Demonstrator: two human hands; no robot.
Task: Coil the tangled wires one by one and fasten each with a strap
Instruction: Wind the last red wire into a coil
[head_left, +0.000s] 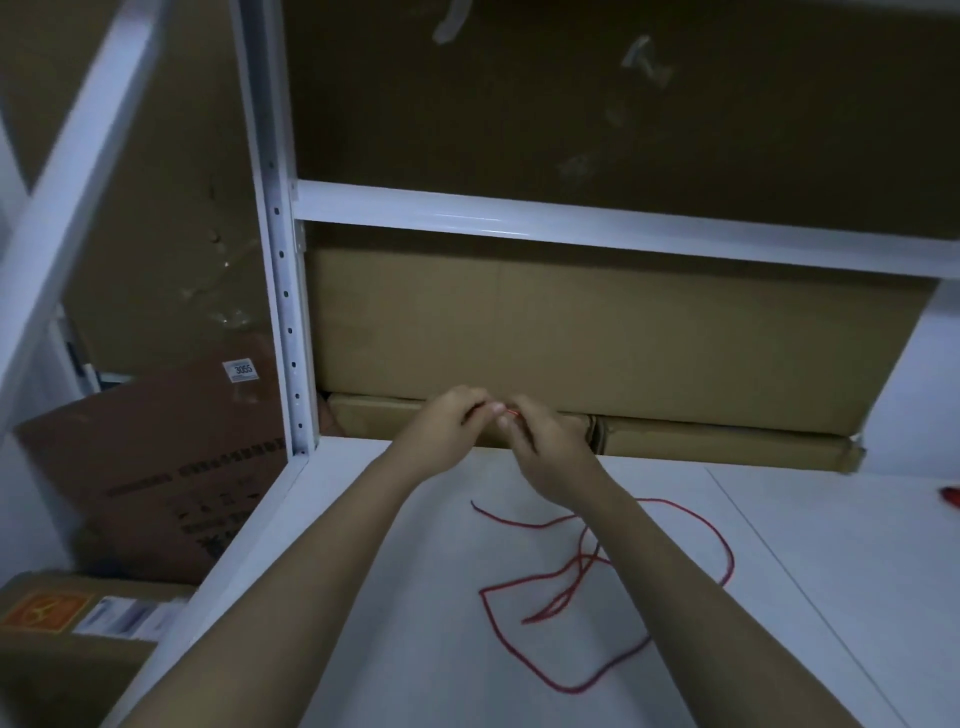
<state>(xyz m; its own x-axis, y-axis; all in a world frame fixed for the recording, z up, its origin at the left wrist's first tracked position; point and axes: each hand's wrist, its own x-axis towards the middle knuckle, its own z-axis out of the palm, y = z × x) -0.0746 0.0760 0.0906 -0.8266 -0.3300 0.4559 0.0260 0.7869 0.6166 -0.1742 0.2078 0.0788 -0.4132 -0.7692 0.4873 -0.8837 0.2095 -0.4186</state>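
Hands: left (447, 423) and right (540, 447) grip pinch red wire (613, 587) end | slack loops on shelf (363, 597)

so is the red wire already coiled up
No, the red wire sprawls in loose loops on the white shelf while both hands pinch one end.

White shelf (363, 597) bears red wire (519, 660) and cardboard boxes (727, 441).
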